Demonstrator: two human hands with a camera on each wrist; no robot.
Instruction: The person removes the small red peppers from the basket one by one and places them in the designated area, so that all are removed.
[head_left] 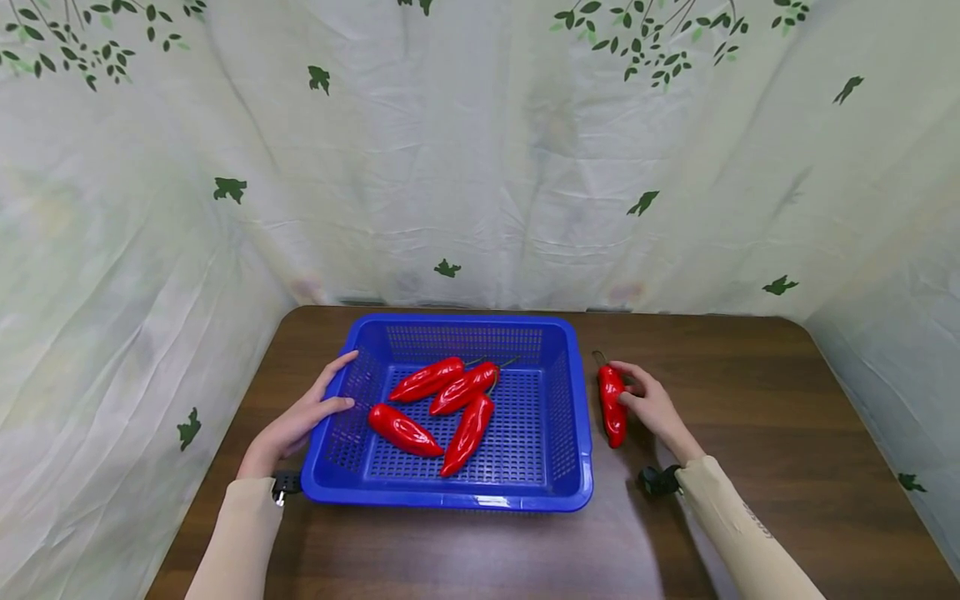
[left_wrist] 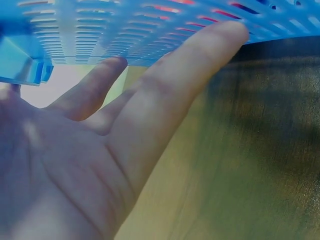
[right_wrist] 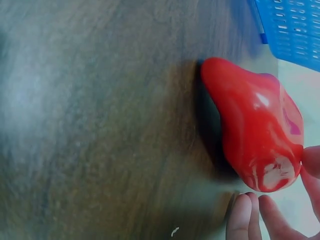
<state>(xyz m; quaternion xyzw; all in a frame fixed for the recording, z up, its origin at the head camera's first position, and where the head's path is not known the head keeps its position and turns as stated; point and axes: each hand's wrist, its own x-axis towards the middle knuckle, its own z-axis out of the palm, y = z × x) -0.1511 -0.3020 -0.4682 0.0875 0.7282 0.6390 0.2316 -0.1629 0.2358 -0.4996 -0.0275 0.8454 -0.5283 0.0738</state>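
My left hand (head_left: 300,421) rests at the left side of a blue plastic basket (head_left: 450,505), its fingers fairly straight against the perforated wall (left_wrist: 135,30). Several glossy red chili peppers (head_left: 468,433) with green stems lie inside on the basket's floor. To the right of the basket, my right hand (head_left: 654,408) pinches another red chili pepper (head_left: 611,406) between thumb and fingers. Its stem points to the far side of the table. In the right wrist view, this chili pepper (right_wrist: 250,115) shows close up, with fingertips (right_wrist: 240,212) at its lower end.
Both hands work over a brown wooden table (head_left: 750,400). A pale curtain (head_left: 480,167) with leaf prints hangs behind it and at both sides. Dark wrist straps (head_left: 660,481) sit at the cuffs of the beige sleeves.
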